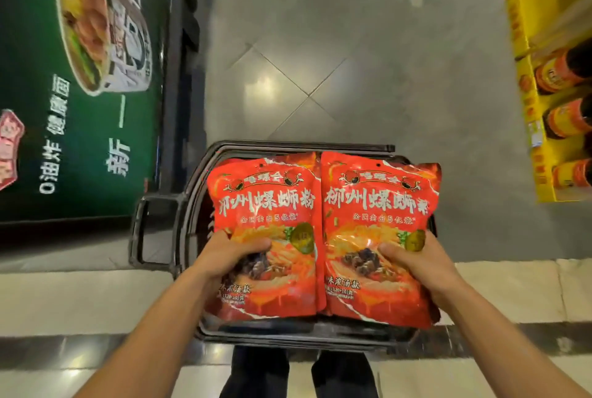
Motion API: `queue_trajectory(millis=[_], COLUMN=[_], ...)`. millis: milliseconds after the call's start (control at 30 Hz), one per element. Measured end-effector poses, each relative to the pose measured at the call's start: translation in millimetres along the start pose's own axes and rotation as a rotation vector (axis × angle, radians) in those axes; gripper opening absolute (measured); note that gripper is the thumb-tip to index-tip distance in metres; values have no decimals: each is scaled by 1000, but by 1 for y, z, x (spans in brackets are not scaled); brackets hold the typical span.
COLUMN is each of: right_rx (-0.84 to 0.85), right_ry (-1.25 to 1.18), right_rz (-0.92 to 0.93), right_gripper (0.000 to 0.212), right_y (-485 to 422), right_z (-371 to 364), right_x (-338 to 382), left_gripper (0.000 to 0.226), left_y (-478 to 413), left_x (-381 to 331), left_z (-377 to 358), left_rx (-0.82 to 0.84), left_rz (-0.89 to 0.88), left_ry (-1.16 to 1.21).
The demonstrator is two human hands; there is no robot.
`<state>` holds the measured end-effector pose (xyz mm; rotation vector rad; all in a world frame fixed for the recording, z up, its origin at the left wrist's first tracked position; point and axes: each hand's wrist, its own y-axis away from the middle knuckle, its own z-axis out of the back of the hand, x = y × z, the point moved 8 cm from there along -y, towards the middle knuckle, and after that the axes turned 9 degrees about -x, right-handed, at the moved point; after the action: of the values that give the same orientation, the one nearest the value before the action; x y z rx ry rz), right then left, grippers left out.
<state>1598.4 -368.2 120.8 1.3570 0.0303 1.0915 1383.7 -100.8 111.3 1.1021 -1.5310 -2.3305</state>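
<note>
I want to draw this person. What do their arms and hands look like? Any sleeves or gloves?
No gloves: the left hand and right hand are bare, with no rings, watch or bracelet showing. The left forearm and right forearm are bare; no sleeve is in view.

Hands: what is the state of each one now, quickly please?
Left hand: closed, gripping the left red noodle packet.
Right hand: closed, gripping the right red noodle packet.

L hand (232, 256) & R hand (416, 264) each grip 1 red noodle pack (266, 205) (378, 205) over basket (189, 221).
</note>
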Motion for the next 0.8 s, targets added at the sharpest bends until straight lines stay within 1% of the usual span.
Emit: queue_trajectory(millis=[67, 100, 133, 167, 200, 233, 267, 300, 333, 400, 433, 500, 600, 800], right_rx=[-44, -102, -200, -334, -473, -579, -614, -587, -527, -421, -383, -350, -345, -364], right_ry=[45, 106, 201, 339, 493, 614, 709, 801, 884, 982, 1011, 1035, 1011, 1026], right_rz=[-26, -13, 46, 151, 282, 430, 567, 662, 706, 664, 611, 567, 592, 636], right_gripper=[97, 100, 102, 106, 107, 103, 98, 94, 93, 92, 92, 92, 91, 90], right_y=[-16, -16, -15, -7, 6, 25, 37, 45, 46, 28, 17, -2, -15, -30], right_z=[3, 8, 16, 25, 30, 28, 19, 3, -14, -37, -44, -56, -72, -80], right_x=[-13, -14, -11, -2, 11, 29, 39, 46, 47, 37, 30, 11, -9, -16], left_gripper=[61, 63, 75, 93, 107, 109, 101, 93, 88, 83, 81, 81, 83, 83], left_y=[-12, -15, -16, -13, -4, 10, 28, 43, 54, 49, 38, 17, -3, -19], left_x=[6, 5, 3, -1, -6, -16, -29, -40, -48, -44, -33, -12, 10, 20], left_z=[-2, 1, 6, 17, 31, 41, 37, 20, -2, -44, -57, -70, -74, -78], left_rx=[-10, -32, -89, -208, -394, -585, -722, -770, -736, -580, -512, -425, -420, -475], left_rz=[-10, -34, -71, -125, -201, -324, -482, -640, -764, -893, -901, -858, -853, -894], left_ry=[-51, -65, -65, -98, -203, -366, -553, -724, -849, -1016, -1069, -1150, -1171, -1183])
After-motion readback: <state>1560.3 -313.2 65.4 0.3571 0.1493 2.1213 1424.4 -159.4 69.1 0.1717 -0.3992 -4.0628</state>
